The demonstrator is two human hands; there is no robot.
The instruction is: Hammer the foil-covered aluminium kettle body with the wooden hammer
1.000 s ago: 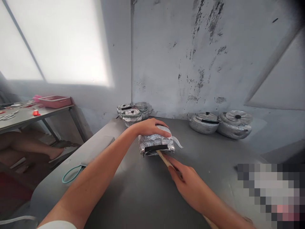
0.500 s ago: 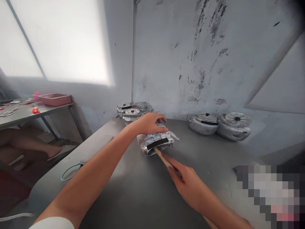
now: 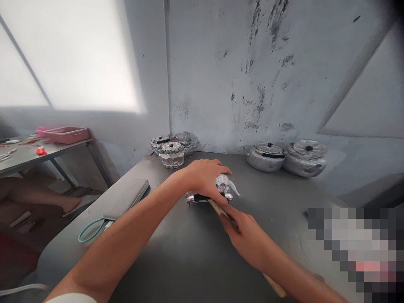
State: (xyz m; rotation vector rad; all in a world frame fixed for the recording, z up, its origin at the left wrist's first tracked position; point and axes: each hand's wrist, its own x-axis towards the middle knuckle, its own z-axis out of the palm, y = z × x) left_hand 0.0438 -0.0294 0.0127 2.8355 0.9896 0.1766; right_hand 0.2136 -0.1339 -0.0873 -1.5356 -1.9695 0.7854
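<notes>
A small crinkled silver pot [image 3: 222, 181] with a black strip handle [image 3: 202, 197] lies tipped at the middle of the table. My left hand [image 3: 203, 179] is wrapped over its top and side, hiding much of it. In my right hand [image 3: 244, 233] is a wooden stick [image 3: 275, 287], its far end at the pot's near side under the black strip. Whether the tip reaches inside is hidden. A pale curved strip [image 3: 234, 189] sticks out at the pot's right. Both hands are close together, the left thumb near the right fingertips.
Several small silver pots [image 3: 172, 156] stand at the back left, and two lidded silver pots [image 3: 265, 159] at the back right. A grey power bank [image 3: 128, 200] with a teal loop [image 3: 90, 230] lies left. Beyond is another table with a pink basket [image 3: 67, 135]; a person's leg shows beneath.
My left hand has come down and closed over the pot. The pot has tilted, so its opening no longer shows. My right hand still holds the stick, and the view has shifted slightly.
</notes>
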